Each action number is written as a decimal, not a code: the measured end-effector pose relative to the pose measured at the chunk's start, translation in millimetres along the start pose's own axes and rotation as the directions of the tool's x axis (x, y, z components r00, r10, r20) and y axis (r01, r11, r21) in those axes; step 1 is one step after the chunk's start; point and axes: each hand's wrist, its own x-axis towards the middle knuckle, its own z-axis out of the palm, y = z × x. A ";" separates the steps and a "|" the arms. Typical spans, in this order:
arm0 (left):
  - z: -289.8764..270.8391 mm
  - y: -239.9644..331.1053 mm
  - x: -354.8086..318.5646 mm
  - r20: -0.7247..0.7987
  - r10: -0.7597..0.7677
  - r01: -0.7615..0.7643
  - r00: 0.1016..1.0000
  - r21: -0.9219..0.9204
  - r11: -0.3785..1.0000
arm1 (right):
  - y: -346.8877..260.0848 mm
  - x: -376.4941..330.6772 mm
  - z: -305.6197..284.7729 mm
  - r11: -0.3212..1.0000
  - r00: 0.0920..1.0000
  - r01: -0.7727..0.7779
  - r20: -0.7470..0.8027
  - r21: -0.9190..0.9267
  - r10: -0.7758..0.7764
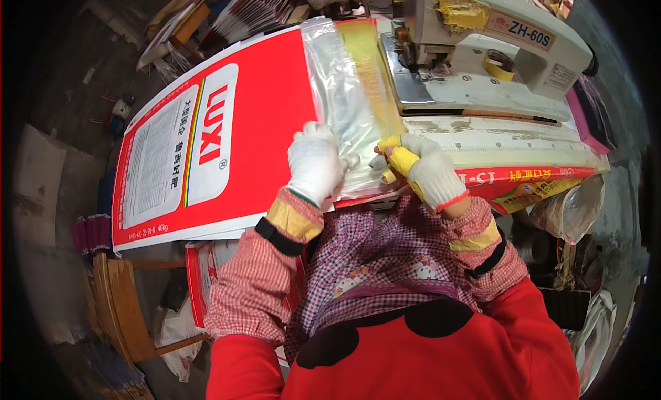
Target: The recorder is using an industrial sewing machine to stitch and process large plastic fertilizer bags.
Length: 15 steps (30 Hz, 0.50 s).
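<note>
A red and white printed woven sack (275, 76) lies flat on the left, with a clear plastic liner (341, 90) sticking out of its right end. My left hand (317, 164), in a white knitted glove, is closed on the near edge of the liner where it leaves the sack. My right hand (416, 167) wears a white glove with yellow tape round its fingers. Its fingers are curled together at the liner's near right corner; what they pinch is hidden. Yellow sheeting (372, 69) lies beneath the liner.
A pale green industrial sewing machine (475, 62) stands at the far right, a roll of yellow tape (499, 64) on its bed. Stacked folded sacks (251, 17) lie at the back left. A wooden stool (120, 307) is at the lower left. Plastic bags (575, 210) hang at the right.
</note>
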 end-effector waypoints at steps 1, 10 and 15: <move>4.2 -5.5 9.3 0.015 -0.009 0.009 1.000 -0.013 1.000 | -2.1 6.0 -2.5 0.999 0.997 -0.016 -0.074 -0.046 0.013; 5.4 -53.1 36.2 0.342 -0.173 0.345 0.923 -0.542 0.766 | -36.3 96.9 -0.3 0.504 0.969 0.213 0.114 -0.837 -0.219; -5.3 -61.0 33.4 0.430 -0.147 0.445 0.891 -0.762 0.470 | -35.9 138.3 33.7 0.001 0.890 0.454 0.454 -0.891 -0.037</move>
